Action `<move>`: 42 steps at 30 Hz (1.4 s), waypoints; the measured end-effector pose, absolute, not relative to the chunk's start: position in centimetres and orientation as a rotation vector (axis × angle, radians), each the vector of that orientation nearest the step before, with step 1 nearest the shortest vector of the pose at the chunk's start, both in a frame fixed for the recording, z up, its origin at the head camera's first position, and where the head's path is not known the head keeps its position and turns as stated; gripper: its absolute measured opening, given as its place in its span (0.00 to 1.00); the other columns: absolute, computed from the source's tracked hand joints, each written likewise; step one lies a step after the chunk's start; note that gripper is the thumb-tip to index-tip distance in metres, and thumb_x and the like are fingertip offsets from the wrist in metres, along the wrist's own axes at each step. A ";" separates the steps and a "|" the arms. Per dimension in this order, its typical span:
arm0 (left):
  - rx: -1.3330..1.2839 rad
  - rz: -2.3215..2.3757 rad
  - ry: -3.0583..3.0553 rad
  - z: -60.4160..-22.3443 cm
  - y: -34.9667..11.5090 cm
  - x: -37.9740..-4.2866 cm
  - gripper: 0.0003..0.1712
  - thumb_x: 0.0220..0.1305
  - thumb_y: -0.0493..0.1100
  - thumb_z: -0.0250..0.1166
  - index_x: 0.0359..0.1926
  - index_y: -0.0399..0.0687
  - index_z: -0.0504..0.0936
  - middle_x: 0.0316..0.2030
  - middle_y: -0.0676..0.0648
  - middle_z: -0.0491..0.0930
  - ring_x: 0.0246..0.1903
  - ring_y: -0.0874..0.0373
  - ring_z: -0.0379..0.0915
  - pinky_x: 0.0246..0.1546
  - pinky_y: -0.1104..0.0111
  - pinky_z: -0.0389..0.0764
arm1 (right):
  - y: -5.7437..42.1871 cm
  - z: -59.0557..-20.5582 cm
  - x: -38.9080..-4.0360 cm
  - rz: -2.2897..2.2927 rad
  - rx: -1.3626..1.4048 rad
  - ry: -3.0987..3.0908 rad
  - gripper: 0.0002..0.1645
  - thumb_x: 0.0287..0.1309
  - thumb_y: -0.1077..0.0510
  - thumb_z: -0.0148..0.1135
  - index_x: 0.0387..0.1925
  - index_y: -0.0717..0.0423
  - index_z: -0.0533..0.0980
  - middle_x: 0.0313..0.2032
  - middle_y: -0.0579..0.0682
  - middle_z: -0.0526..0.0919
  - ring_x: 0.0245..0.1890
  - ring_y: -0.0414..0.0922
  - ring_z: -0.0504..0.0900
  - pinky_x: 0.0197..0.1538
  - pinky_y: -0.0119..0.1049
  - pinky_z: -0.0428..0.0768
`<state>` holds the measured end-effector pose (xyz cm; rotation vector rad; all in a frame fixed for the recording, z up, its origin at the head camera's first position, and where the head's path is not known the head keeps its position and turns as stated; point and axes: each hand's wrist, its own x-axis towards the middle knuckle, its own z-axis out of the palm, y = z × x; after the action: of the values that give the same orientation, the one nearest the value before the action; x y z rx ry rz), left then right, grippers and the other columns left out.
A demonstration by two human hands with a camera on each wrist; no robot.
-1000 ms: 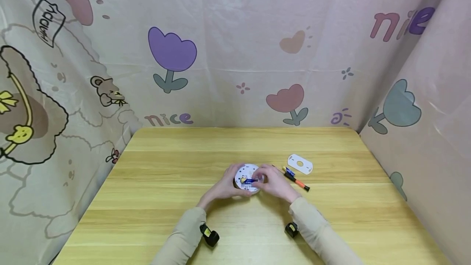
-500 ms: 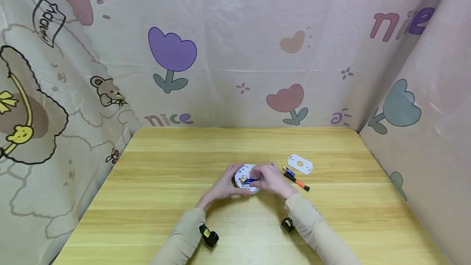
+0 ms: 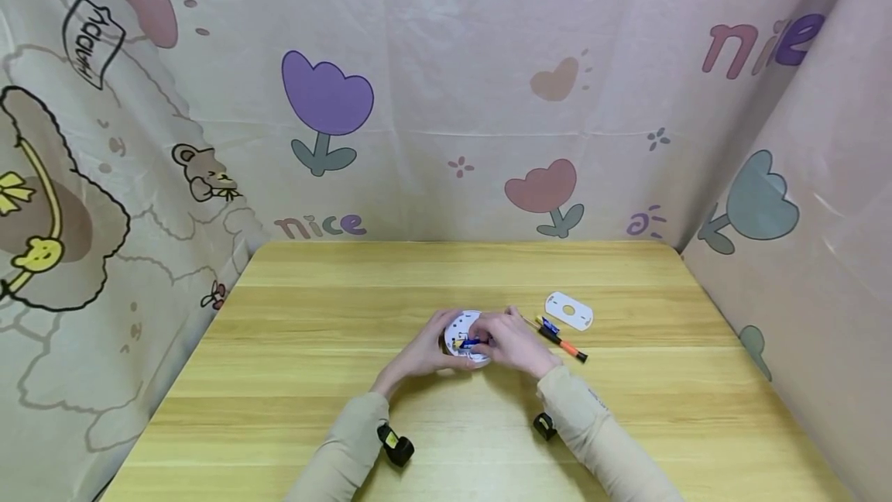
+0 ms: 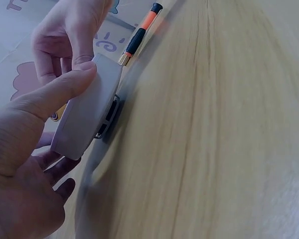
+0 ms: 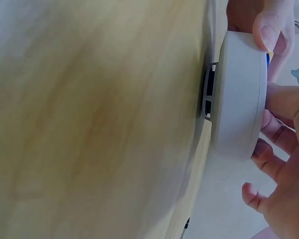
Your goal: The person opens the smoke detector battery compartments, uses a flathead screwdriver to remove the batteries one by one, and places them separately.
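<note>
A round white smoke detector (image 3: 456, 325) lies face down over the table, its back with small dark marks turned up. My left hand (image 3: 427, 350) grips it round the left side, thumb along the near rim in the left wrist view. On the back sits a blue battery (image 3: 467, 345) with a yellow end, and the curled thumb and fingers of my right hand (image 3: 517, 343) pinch it. Both wrist views show the detector body (image 5: 239, 94) from its side, with the vented part below; the battery is mostly hidden there.
To the right lies a screwdriver (image 3: 563, 344) with an orange and black handle. Another blue battery (image 3: 549, 325) is beside it. Behind them rests a white oval mounting plate (image 3: 555, 305) with a round hole. Patterned cloth (image 3: 446, 99) hangs round the wooden table (image 3: 313, 308).
My right hand has shifted slightly left over the detector's back, and its fingers now cover more of the battery. My left hand keeps its grip in place.
</note>
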<state>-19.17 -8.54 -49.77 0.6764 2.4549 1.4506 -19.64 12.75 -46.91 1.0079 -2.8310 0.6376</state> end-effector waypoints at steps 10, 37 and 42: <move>0.675 1.453 2.438 -49.8 -8.6 -19.1 0.59 0.50 0.49 0.80 0.77 0.40 0.57 0.68 0.37 0.65 0.63 0.44 0.67 0.69 0.45 0.69 | 12.8 -47.0 -19.6 0.609 1.057 -2.799 0.11 0.52 0.51 0.75 0.38 0.45 0.84 0.35 0.40 0.88 0.30 0.33 0.77 0.45 0.34 0.68; 0.697 1.419 2.442 -49.8 -8.5 -19.2 0.60 0.50 0.48 0.80 0.77 0.39 0.56 0.68 0.37 0.64 0.63 0.45 0.67 0.70 0.46 0.69 | 12.9 -47.0 -21.2 0.803 1.179 -2.884 0.08 0.52 0.56 0.75 0.35 0.48 0.84 0.24 0.38 0.79 0.22 0.30 0.69 0.26 0.23 0.71; 0.696 1.411 2.441 -49.7 -8.5 -19.2 0.60 0.51 0.49 0.80 0.77 0.40 0.55 0.68 0.38 0.64 0.63 0.45 0.67 0.72 0.46 0.67 | 13.2 -47.2 -21.2 0.870 1.181 -2.891 0.07 0.55 0.56 0.73 0.35 0.47 0.81 0.25 0.37 0.77 0.23 0.30 0.69 0.26 0.23 0.71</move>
<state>-19.23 -8.55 -49.73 0.6960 2.4410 1.4112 -21.18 13.22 -47.15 1.1814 -2.8912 0.8697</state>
